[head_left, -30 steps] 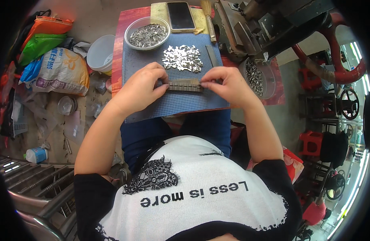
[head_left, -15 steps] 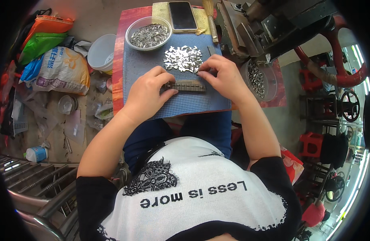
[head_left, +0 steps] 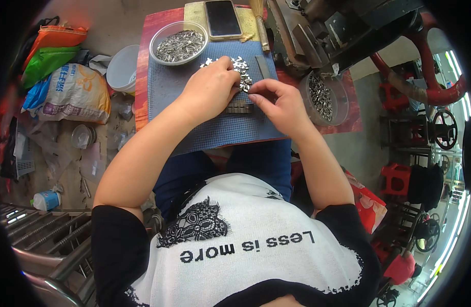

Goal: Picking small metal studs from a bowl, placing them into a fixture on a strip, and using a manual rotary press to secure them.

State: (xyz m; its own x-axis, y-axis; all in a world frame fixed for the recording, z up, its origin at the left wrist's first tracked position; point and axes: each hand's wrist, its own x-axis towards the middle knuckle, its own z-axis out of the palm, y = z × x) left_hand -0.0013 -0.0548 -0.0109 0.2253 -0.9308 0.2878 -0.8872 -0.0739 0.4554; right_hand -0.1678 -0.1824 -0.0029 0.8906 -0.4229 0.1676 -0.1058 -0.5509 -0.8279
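Note:
My left hand (head_left: 211, 89) reaches over a pile of small shiny metal pieces (head_left: 241, 66), its fingers curled down at the near edge of the pile. Its fingertips are partly hidden, so what they grip cannot be made out. My right hand (head_left: 280, 106) faces it from the other side, thumb and forefinger pinched together beside the pile; anything between them is too small to name. Just below both hands lies a dark slotted metal bar (head_left: 239, 108), its left part covered by my left hand. All rest on a blue textured mat (head_left: 194, 134).
A clear bowl of metal pieces (head_left: 152, 51) stands far left, another clear tub (head_left: 343, 105) at right. Beyond are a phone (head_left: 222, 18), a brush (head_left: 262, 36) and a flat metal strip (head_left: 263, 66). A heavy machine (head_left: 317, 43) borders the right; a white bucket (head_left: 122, 69) stands left.
My left hand has left the slotted bar's left end and moved right and up over the pile. My right hand stays pinched near the pile. The view has shifted slightly.

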